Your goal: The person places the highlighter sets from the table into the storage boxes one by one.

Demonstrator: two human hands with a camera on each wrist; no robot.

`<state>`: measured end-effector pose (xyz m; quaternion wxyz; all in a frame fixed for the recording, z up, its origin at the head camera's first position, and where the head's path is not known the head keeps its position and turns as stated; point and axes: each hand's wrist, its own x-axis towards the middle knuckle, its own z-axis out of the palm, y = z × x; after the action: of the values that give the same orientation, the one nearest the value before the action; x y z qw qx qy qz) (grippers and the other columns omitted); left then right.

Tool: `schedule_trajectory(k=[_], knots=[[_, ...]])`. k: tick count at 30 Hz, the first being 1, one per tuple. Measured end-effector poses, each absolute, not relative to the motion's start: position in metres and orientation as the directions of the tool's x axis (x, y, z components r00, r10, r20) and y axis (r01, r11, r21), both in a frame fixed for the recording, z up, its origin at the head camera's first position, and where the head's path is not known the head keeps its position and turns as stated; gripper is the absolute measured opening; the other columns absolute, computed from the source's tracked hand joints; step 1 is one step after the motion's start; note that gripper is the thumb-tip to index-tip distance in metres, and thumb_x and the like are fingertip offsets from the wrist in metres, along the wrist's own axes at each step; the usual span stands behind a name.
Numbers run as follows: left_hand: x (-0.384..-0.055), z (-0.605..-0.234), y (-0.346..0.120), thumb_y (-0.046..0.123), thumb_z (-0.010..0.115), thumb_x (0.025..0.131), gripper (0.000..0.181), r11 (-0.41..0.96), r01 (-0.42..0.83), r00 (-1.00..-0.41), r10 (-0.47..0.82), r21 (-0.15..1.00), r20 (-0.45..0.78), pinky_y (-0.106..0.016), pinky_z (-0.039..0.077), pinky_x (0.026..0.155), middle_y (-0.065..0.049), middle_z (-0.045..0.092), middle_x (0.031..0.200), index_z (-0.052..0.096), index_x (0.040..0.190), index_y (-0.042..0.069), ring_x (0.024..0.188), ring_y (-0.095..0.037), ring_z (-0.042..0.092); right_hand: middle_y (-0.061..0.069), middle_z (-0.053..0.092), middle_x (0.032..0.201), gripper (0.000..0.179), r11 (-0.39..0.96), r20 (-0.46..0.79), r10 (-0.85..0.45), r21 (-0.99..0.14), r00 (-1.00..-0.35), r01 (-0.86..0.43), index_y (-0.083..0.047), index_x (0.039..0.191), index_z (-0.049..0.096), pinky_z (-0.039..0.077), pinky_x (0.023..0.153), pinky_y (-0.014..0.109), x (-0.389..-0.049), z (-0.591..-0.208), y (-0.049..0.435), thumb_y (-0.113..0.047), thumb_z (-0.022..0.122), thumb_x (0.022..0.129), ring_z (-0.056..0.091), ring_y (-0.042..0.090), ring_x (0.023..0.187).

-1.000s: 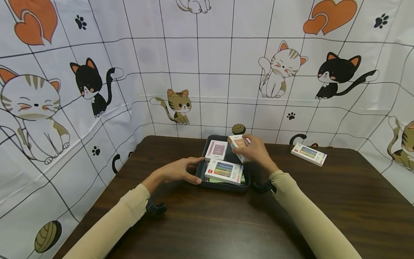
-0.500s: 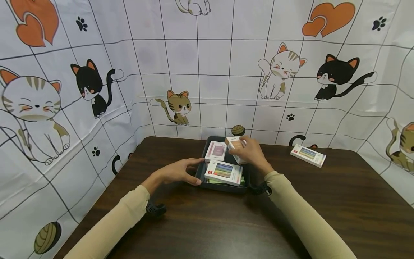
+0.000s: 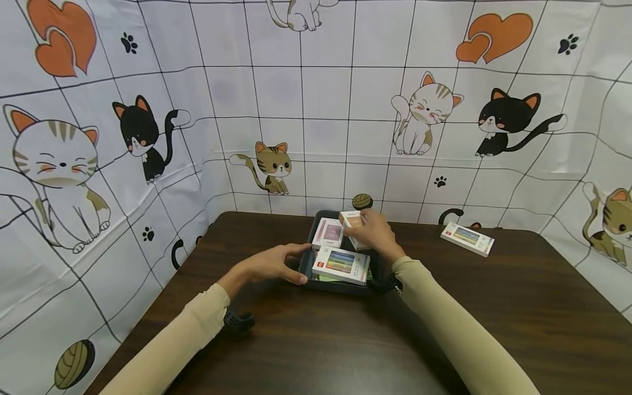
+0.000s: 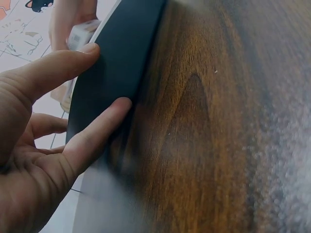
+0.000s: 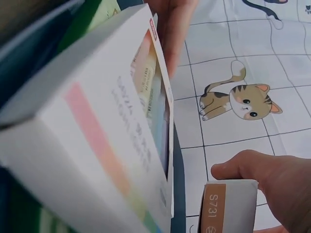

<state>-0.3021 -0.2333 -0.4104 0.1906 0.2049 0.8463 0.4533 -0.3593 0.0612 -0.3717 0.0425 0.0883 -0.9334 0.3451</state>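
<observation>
A dark tray (image 3: 336, 287) stands on the table with several boxes in it. My left hand (image 3: 269, 266) is at its left side; in the left wrist view, its fairly straight fingers touch the tray's outer wall (image 4: 121, 48). My right hand (image 3: 377, 237) grips a small white and brown box (image 3: 351, 220), marked S731 in the right wrist view (image 5: 228, 208), over the tray's back right part. Ahead of it in the tray lies a white windowed box (image 3: 340, 265) with coloured pens or markers showing. A white and pink box (image 3: 328, 232) sits at the back left.
Another white box with a coloured window (image 3: 467, 239) lies on the brown table (image 3: 316, 345), at the back right. Behind the table hangs a white cat-print cloth (image 3: 326, 137). Something green (image 3: 328, 278) shows under the front windowed box.
My right hand has moved slightly left with the brown and white box, which now sits closer to the pink box. The left hand stays at the tray's side. The head view has tilted slightly.
</observation>
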Motion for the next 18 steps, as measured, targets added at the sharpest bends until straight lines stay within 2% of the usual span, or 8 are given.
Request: schedule_trajectory(k=[4, 7, 12, 18], knots=[[-0.301, -0.408, -0.233, 0.033, 0.09, 0.08, 0.103, 0.497, 0.177, -0.847, 0.516, 0.85, -0.126, -0.058, 0.034, 0.11, -0.012, 0.023, 0.164, 0.03, 0.162, 0.019, 0.144, -0.041, 0.032, 0.019, 0.059, 0.113, 0.079, 0.788, 0.205, -0.151, -0.566, -0.967, -0.243, -0.002, 0.141, 0.052, 0.051, 0.073, 0.049, -0.361, -0.366, 0.053, -0.051, 0.078, 0.084, 0.058, 0.033, 0.093], [-0.301, -0.407, -0.233, 0.033, 0.09, 0.08, 0.103, 0.495, 0.18, -0.844, 0.521, 0.85, -0.125, -0.058, 0.034, 0.11, -0.012, 0.022, 0.164, 0.029, 0.163, 0.018, 0.145, -0.041, 0.032, 0.025, 0.053, 0.12, 0.078, 0.811, 0.198, -0.149, -0.536, -0.969, -0.235, -0.002, 0.137, 0.051, 0.049, 0.08, 0.057, -0.362, -0.363, 0.047, -0.053, 0.077, 0.084, 0.057, 0.037, 0.098], [-0.301, -0.409, -0.233, 0.034, 0.089, 0.081, 0.103, 0.496, 0.179, -0.839, 0.528, 0.85, -0.131, -0.058, 0.035, 0.11, -0.013, 0.022, 0.164, 0.029, 0.163, 0.018, 0.144, -0.041, 0.033, 0.036, 0.039, 0.138, 0.086, 0.829, 0.131, -0.121, -0.532, -0.984, -0.173, -0.001, 0.146, 0.041, 0.042, 0.094, 0.066, -0.363, -0.364, 0.041, -0.052, 0.075, 0.086, 0.055, 0.047, 0.11], [-0.301, -0.41, -0.232, 0.035, 0.089, 0.081, 0.102, 0.498, 0.188, -0.839, 0.53, 0.846, -0.126, -0.059, 0.034, 0.11, -0.014, 0.023, 0.164, 0.03, 0.162, 0.019, 0.144, -0.042, 0.034, 0.037, 0.038, 0.137, 0.09, 0.829, 0.107, -0.096, -0.541, -0.99, -0.139, -0.001, 0.151, 0.035, 0.043, 0.095, 0.066, -0.366, -0.368, 0.039, -0.05, 0.075, 0.087, 0.055, 0.047, 0.11]])
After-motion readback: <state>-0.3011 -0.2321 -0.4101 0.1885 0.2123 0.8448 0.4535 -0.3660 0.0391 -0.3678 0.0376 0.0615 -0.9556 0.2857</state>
